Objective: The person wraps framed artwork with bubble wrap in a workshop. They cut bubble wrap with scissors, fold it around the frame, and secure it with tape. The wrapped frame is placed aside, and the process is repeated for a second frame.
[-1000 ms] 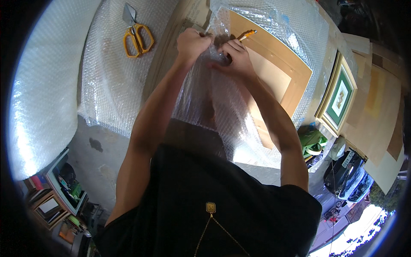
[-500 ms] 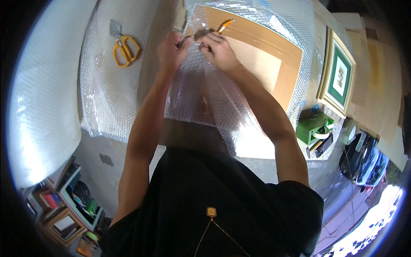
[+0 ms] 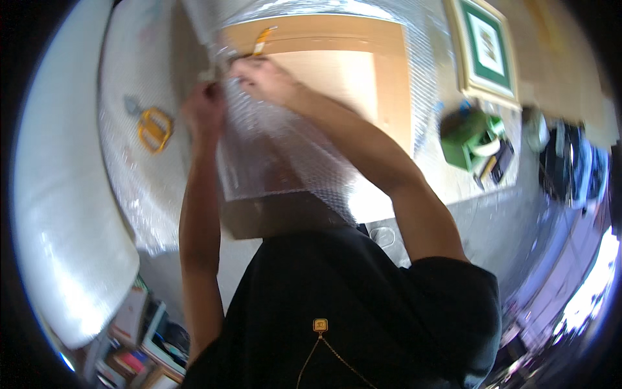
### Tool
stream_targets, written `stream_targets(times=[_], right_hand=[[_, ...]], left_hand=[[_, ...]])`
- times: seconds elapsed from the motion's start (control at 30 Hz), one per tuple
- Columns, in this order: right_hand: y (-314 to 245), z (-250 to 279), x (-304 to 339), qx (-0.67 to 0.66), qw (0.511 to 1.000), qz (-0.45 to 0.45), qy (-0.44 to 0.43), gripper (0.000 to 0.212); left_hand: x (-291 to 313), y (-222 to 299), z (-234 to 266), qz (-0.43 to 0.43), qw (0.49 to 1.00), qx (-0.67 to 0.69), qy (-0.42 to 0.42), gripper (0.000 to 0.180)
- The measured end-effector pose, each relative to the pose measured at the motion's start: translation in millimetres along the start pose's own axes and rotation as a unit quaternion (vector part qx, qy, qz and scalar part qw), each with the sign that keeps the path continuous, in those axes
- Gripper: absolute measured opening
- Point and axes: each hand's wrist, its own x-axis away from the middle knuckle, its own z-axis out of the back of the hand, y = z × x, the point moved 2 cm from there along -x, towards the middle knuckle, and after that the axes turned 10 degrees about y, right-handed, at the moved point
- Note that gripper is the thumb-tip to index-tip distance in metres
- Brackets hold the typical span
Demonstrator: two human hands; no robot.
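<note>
1. Bubble wrap [image 3: 278, 149], one loose flap of it, lies over the near left part of one brown-bordered board [image 3: 391, 74], between the person's two forearms; more of the bubbled sheet shows along the board's far and right edges.
2. Two hands work at the flap's far left end. The left hand [image 3: 206, 107] is bunched beside its left edge, but blur makes it impossible to tell whether those fingers grip it.
3. The right hand [image 3: 264, 79] has its fingers curled around one slim orange tool [image 3: 261, 40], whose end sticks out beyond the knuckles, over the board's border.
4. One pair of yellow-handled scissors [image 3: 154, 129] lies left of the left hand, well apart from the right.
5. One large pale roll [image 3: 61, 194] stretches along the far left side.
6. On the right of the worktop [image 3: 447, 185] are one framed picture [image 3: 487, 48] with a green mat and, nearer the person, one green holder [image 3: 461, 139] with one whitish ring [image 3: 486, 148] beside it.
</note>
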Motion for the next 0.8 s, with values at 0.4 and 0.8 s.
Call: stream_targets(times=[0.4, 0.8], right_hand=[[-61, 106, 78, 0.103, 0.951, -0.031, 0.29, 0.013], [-109, 354, 250, 0.407, 0.62, -0.587, 0.325, 0.125]], left_hand=[[-45, -44, -6, 0.474, 0.818, 0.158, -0.284, 0.029], [-53, -61, -12, 0.479, 0.765, 0.221, -0.369, 0.029]])
